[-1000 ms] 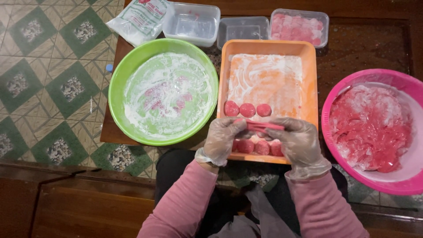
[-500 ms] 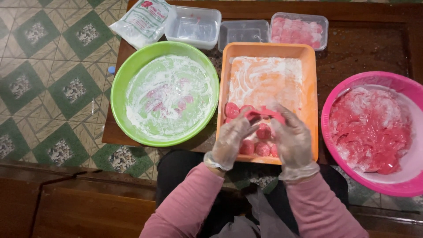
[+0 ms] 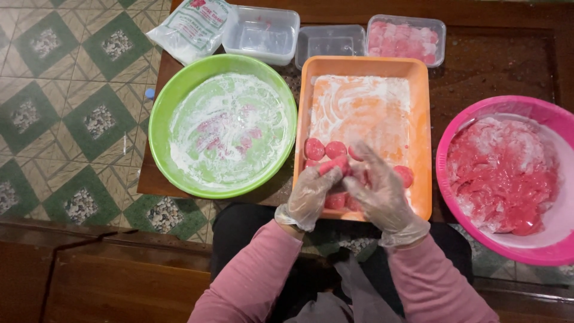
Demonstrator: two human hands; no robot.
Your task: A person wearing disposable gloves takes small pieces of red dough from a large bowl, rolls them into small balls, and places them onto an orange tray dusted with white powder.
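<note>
Both my hands wear thin clear gloves and meet over the near end of an orange tray [image 3: 365, 72] dusted with white flour. My left hand [image 3: 311, 194] pinches a pink dough piece [image 3: 332, 165] at its fingertips. My right hand [image 3: 378, 188] is spread flat beside it, fingers fanned over the pink dough discs [image 3: 326, 148] lying in rows in the tray. Another disc [image 3: 405, 175] lies to the right of my right hand. Some discs are hidden under my hands.
A floury green bowl [image 3: 222, 127] sits left of the tray. A pink bowl [image 3: 508, 179] of wet pink dough stands at the right. Behind are a flour bag [image 3: 194, 27], two empty clear boxes [image 3: 261, 33] and one box [image 3: 406, 39] holding pink pieces. Tiled floor lies left.
My hands lifted from the near row of discs and came together; a pink dough piece is now raised in my left fingertips and my right hand has opened flat.
</note>
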